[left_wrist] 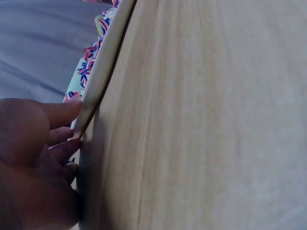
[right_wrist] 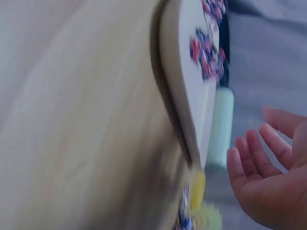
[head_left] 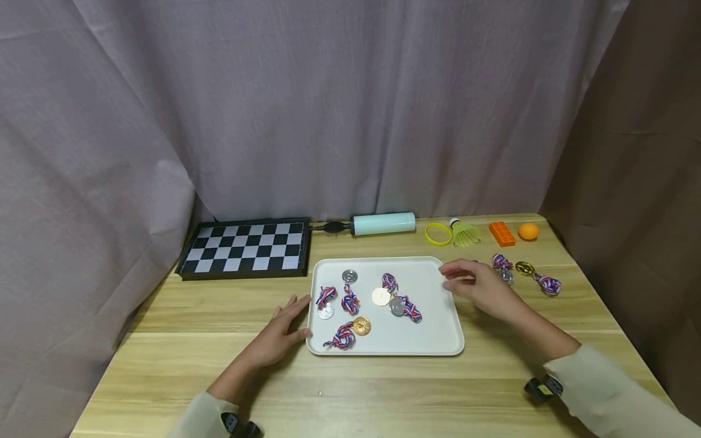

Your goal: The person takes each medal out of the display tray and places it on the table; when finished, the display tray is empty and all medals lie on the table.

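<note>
A white tray (head_left: 427, 340) lies on the wooden table with several medals on it, each with a bundled red, white and blue ribbon. A gold medal (head_left: 361, 326) is near its front left, and a silver medal (head_left: 397, 306) overlaps another gold medal (head_left: 381, 296) near the middle. My left hand (head_left: 282, 337) rests at the tray's left edge, thumb and fingers loosely extended against the rim. With nothing in its grasp, my right hand (head_left: 482, 289) is by the tray's right edge, fingers loosely bent; in the right wrist view its fingers (right_wrist: 256, 155) stand apart from the rim.
Behind the tray are a chessboard (head_left: 246, 248), a pale green pump (head_left: 383, 224), a yellow ring (head_left: 438, 234), a shuttlecock (head_left: 464, 233), an orange brick (head_left: 502, 233) and an orange ball (head_left: 528, 231). More medals (head_left: 524, 268) lie beyond my right hand. Grey curtain (head_left: 350, 109) hangs behind.
</note>
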`<state>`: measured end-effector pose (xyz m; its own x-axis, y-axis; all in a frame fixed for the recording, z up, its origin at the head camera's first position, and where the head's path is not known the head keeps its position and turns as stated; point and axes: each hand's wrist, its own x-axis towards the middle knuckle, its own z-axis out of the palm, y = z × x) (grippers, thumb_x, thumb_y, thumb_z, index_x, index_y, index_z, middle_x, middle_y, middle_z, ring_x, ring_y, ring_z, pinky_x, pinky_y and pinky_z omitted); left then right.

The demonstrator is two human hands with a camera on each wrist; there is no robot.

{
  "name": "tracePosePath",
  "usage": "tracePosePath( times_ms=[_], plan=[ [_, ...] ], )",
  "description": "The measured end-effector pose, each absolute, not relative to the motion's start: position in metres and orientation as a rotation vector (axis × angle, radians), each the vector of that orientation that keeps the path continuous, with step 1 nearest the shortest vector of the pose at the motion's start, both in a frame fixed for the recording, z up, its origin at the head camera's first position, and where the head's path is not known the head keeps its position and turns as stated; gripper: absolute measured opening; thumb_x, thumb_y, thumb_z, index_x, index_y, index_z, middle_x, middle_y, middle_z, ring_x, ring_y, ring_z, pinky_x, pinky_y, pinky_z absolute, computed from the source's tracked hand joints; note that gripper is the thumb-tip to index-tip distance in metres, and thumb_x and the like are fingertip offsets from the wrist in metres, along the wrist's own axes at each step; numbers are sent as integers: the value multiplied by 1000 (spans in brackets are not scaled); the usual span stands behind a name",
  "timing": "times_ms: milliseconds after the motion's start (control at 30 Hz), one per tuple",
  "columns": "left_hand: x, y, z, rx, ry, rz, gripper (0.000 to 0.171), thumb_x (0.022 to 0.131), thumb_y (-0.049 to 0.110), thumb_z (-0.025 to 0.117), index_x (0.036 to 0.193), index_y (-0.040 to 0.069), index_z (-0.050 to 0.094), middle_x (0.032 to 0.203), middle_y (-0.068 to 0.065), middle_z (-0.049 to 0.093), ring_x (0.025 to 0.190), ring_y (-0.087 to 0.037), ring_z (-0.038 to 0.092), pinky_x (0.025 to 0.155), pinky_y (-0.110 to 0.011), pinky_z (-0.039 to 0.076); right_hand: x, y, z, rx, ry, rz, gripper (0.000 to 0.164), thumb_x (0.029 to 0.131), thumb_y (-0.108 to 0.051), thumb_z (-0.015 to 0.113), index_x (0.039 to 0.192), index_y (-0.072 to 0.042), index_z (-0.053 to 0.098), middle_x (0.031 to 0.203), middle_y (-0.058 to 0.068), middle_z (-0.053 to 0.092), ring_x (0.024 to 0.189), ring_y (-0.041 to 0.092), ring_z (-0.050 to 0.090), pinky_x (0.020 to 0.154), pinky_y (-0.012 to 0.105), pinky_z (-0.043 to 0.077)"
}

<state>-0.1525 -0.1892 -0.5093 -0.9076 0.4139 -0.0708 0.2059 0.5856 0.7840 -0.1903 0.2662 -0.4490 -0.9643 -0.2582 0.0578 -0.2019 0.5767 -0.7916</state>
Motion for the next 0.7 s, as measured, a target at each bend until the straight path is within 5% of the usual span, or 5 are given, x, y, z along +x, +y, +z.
tracePosePath(
  times_ms=[133, 233, 700],
  plan=[
    [-153, -189, -509, 509, 2569, 1222, 72, 100, 17, 68, 162, 8, 32, 168, -12, 30, 159, -35, 8, 127, -60, -3, -188, 238, -459, -417, 2625, -1394, 31, 96, -9, 73, 124, 3, 68, 123, 21, 69, 114, 34, 66, 98, 46, 57],
    [-152, -189, -509, 508, 2572, 1219, 72, 100, 16, 68, 162, 8, 33, 168, -11, 30, 159, -35, 8, 127, -59, -3, -187, 220, -467, -422, 2582, -1398, 33, 95, -10, 74, 125, 2, 68, 123, 19, 69, 115, 35, 65, 100, 52, 55],
    [-152, -188, -509, 504, 2574, 1225, 72, 100, 17, 68, 162, 7, 33, 168, -11, 30, 159, -35, 9, 127, -59, -3, -187, 188, -485, -447, 2606, -1239, 28, 90, -16, 80, 117, -12, 73, 120, 7, 70, 110, 24, 61, 92, 39, 49]
  ],
)
